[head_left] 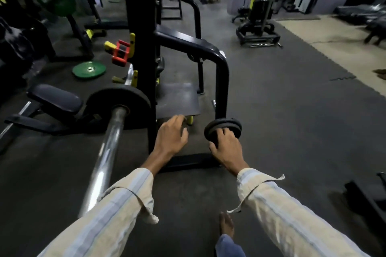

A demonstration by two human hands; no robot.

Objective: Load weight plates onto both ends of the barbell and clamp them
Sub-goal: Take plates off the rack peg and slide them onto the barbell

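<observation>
A chrome barbell sleeve (107, 152) points toward me at lower left, with one black weight plate (133, 98) seated at its inner end. My right hand (226, 147) grips the near rim of a small black weight plate (226, 126) that stands on a peg low on the black rack. My left hand (172, 136) hovers just left of it with loosely curled fingers and holds nothing. A red clamp (121, 53) hangs on the rack upright above the barbell.
The black rack frame (221, 73) and its upright (144, 37) stand right behind my hands. A green plate (89, 69) lies on the rubber floor at left, beside a padded bench (56, 98). My bare foot (226, 224) is below.
</observation>
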